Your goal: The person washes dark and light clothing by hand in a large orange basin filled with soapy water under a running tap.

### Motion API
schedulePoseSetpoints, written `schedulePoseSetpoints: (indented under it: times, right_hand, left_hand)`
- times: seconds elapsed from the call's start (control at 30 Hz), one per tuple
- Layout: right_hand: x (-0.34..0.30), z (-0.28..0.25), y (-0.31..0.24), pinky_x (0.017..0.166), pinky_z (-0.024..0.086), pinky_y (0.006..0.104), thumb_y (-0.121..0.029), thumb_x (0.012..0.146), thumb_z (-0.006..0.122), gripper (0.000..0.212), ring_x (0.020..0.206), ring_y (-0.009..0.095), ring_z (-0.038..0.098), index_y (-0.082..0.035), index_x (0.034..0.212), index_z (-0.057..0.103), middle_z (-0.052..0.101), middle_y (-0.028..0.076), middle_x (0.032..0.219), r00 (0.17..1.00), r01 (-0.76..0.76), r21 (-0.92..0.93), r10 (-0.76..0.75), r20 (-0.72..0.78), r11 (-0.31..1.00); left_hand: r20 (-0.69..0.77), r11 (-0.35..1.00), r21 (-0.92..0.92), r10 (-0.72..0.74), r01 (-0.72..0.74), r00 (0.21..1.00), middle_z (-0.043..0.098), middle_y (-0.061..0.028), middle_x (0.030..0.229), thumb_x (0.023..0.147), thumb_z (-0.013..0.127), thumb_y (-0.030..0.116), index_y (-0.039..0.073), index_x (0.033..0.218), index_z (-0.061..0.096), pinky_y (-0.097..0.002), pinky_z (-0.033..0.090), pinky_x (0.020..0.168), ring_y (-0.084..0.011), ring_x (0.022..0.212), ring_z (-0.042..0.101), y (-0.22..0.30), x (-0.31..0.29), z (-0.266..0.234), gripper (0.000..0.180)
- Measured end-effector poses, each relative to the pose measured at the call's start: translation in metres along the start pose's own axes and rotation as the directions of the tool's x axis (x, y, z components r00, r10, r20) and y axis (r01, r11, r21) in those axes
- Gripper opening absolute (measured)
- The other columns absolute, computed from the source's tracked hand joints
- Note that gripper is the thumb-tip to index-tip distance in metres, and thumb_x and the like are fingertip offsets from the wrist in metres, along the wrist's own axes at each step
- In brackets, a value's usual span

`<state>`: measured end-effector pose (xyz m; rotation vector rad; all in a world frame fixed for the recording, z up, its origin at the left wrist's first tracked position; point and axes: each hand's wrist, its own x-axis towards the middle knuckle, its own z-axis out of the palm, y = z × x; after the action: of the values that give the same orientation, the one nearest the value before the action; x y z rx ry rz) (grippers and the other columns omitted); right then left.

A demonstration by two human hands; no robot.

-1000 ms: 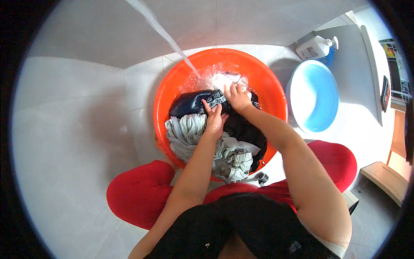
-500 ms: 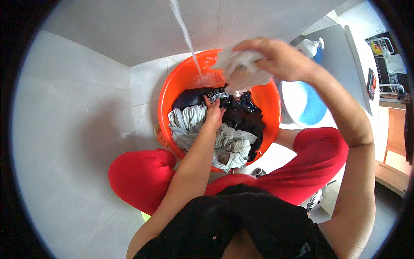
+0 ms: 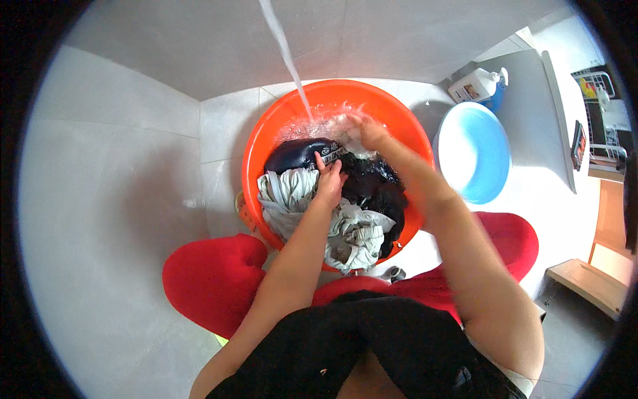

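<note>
An orange plastic basin [image 3: 262, 143] on the tiled floor holds wet laundry: a dark garment [image 3: 296, 154], a black cloth [image 3: 375, 189] and striped grey-white fabric [image 3: 289, 193]. A stream of water [image 3: 286, 56] falls into the basin's far side. My left hand [image 3: 329, 183] presses down on the dark garment, fingers spread. My right hand [image 3: 365, 130] is blurred at the splashing water and seems closed around a pale cloth [image 3: 345, 126].
A light blue basin [image 3: 475, 153] stands to the right, with a white detergent bottle [image 3: 475, 85] behind it. Grey tiled wall at the back. My knees in red [image 3: 212, 279] flank the orange basin. A wooden step [image 3: 591, 282] lies far right.
My right hand, which had lifted a pale cloth high above the basin, has come back down into the water under the stream. My left hand stays on the dark garment.
</note>
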<state>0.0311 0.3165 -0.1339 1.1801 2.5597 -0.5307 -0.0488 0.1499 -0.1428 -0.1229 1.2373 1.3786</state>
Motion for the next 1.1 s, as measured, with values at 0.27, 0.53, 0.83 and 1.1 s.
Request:
schedulePoseSetpoints:
  times: [0.27,0.53,0.83,1.1]
  right_hand:
    - [-0.011,0.055,0.017,0.101,0.035,0.0547,-0.018,0.092,0.039,0.061,0.134,0.042,0.025,-0.039,0.144,0.016,0.014,0.017,0.151,0.954,0.128,-0.197,-0.067,0.292,0.972]
    - [-0.025,0.013,0.010,0.092,0.047,0.0388,-0.020,0.095,0.040,0.050,0.115,0.028,0.055,-0.037,0.141,0.028,0.049,0.010,0.132,0.922,0.016,-0.276,0.093,0.377,0.961]
    - [-0.113,-0.203,-0.080,0.084,0.049,0.0429,-0.020,0.080,0.053,0.049,0.096,0.035,0.062,-0.014,0.129,0.048,0.064,0.021,0.101,0.994,0.111,0.030,-0.112,0.019,0.993]
    - [-0.274,-0.260,-0.128,0.082,0.049,0.0416,-0.015,0.073,0.066,0.050,0.091,0.038,0.062,-0.007,0.120,0.053,0.063,0.025,0.094,0.932,0.356,0.279,-0.360,-0.039,0.892]
  left_hand:
    - [-0.028,1.000,0.000,-0.005,0.005,1.000,0.038,-0.0099,0.136,0.094,0.051,0.015,0.041,0.142,-0.016,-0.0410,0.043,0.090,-0.0224,0.107,0.047,-0.001,0.001,-0.015,0.086]
    - [0.018,0.997,-0.081,0.001,0.000,1.000,0.029,-0.0107,0.142,0.092,0.055,0.017,0.038,0.144,-0.009,-0.0402,0.044,0.089,-0.0265,0.100,0.051,0.000,-0.001,-0.023,0.085]
    - [0.237,0.799,-0.476,-0.286,0.367,0.929,0.024,-0.0249,0.140,0.077,0.053,0.068,0.004,0.144,0.008,-0.0568,0.036,0.099,-0.0408,0.124,0.035,0.045,-0.031,0.047,0.103]
    - [0.841,0.783,-0.507,0.359,0.360,0.405,0.064,-0.0135,0.105,0.082,0.045,0.065,0.011,0.109,0.060,-0.0500,0.048,0.088,-0.0305,0.098,0.062,0.078,-0.029,0.053,0.062]
